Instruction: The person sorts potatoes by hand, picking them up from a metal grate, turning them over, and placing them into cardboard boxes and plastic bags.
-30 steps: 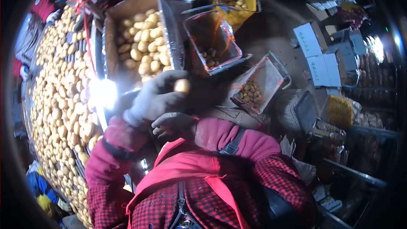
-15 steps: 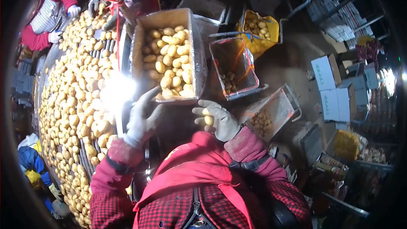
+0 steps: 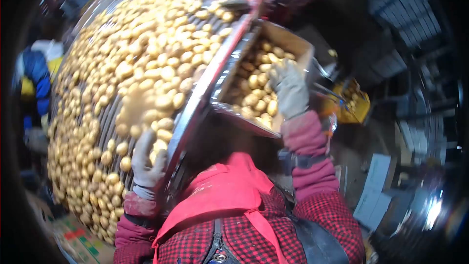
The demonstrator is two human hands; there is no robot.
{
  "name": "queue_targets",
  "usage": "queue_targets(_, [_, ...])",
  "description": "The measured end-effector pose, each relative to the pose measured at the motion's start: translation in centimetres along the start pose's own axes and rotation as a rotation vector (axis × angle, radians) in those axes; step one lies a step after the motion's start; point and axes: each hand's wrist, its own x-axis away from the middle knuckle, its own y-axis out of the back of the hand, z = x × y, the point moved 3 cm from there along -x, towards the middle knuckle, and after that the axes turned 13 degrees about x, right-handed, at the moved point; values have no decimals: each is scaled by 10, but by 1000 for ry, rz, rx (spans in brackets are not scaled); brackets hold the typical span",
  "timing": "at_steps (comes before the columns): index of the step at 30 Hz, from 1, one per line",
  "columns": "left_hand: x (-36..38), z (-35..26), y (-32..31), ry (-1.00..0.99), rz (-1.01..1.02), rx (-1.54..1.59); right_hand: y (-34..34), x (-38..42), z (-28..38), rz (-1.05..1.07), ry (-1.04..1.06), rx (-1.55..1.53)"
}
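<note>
So the left hand point(image 3: 149, 166), in a grey glove, is down at the near edge of the roller table point(image 3: 105, 126), thumb and fingers apart with a few loose potatoes point(image 3: 160, 147) in the gap. Can't tell if it's actually squeezing one; it's pretty blurry there. The big spread of potatoes point(image 3: 166, 74) runs ahead of that hand and off to its left, with dark rollers showing through the gaps. Just to its right is the metal rail point(image 3: 205, 85).

The right hand point(image 3: 290, 90) is over on the other side of the rail, reaching into the plastic-lined cardboard box point(image 3: 290, 43). Its fingertips are over the heap of potatoes point(image 3: 255, 87), which sits mostly to the left of the hand. Whether those fingers are closed round anything, I can't tell.

If you ask me, the trick with the left is a low, loose cup: slide the fingers in along the rollers and take the potato by its middle, no pinching. For the right, I'd keep the wrist clear of the box wall and let potatoes down onto the heap rather than drop them, since they probably bruise. Mind that rail when crossing, too.
</note>
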Motion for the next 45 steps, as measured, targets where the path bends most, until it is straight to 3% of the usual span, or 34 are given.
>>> queue_targets(1, [17, 22, 25, 6, -127, -27, -18, 9, -34, 323, -197, 43])
queue_targets(3, [45, 18, 74, 7, -264, -430, -102, 53, -82, 561, -271, 84])
queue_targets(4, [56, 9, 89, 159, -354, -366, -142, 78, -98, 677, -314, 231])
queue_targets(5, [74, 15, 110, 179, -414, -483, -173, 105, -113, 865, -338, 330])
queue_targets(7, [109, 30, 135, 260, -490, -560, -221, 156, -136, 1337, -4, 708])
queue_targets(8, [122, 32, 144, 356, -478, -548, -251, 181, -131, 1581, -82, 748])
queue_targets(10, [151, 43, 155, 441, -393, -645, -271, 231, -174, 1905, -42, 672])
queue_targets(11, [162, 46, 158, 414, -341, -665, -282, 251, -178, 1982, 284, 650])
queue_targets(12, [163, 45, 160, 423, -353, -653, -281, 270, -198, 2041, 406, 608])
queue_targets(14, [155, 41, 158, 531, -187, -795, -284, 290, -228, 2149, 567, 620])
queue_targets(15, [150, 47, 158, 504, -190, -844, -284, 290, -237, 2161, 562, 622])
queue_targets(18, [121, 68, 158, 376, -151, -995, -288, 265, -249, 1974, 853, 769])
queue_targets(20, [91, 78, 163, 206, -254, -830, -292, 234, -226, 1871, 825, 873])
queue_targets(21, [75, 79, 162, 115, -254, -820, -290, 222, -224, 1892, 706, 1052])
queue_targets(23, [23, 64, 160, -44, -252, -770, -288, 201, -224, 1773, 648, 1028])
queue_targets(27, [-69, 87, 131, 5, -162, -850, -286, 158, -226, 1766, 481, 1214])
queue_targets(29, [-98, 121, 118, 289, -101, -673, -284, 141, -220, 1720, 490, 1184])
queue_targets(30, [-105, 129, 122, 297, -98, -679, -285, 131, -218, 1689, 516, 1118])
queue_targets(32, [-106, 128, 131, 148, -96, -476, -280, 109, -216, 1650, 348, 1175])
queue_targets(34, [-92, 116, 163, 155, -196, -467, -281, 98, -208, 1699, 343, 1139])
queue_targets(37, [-62, 104, 191, 338, -296, -560, -281, 94, -211, 1694, 314, 1120])
queue_targets(39, [-56, 100, 190, 389, -8, -654, -283, 94, -209, 1697, 275, 1104])
queue_targets(43, [-91, 102, 152, 354, 80, -633, -281, 93, -211, 1668, 243, 1110])
queue_targets(45, [-112, 119, 135, 426, 224, -842, -281, 92, -210, 1667, 227, 1112])
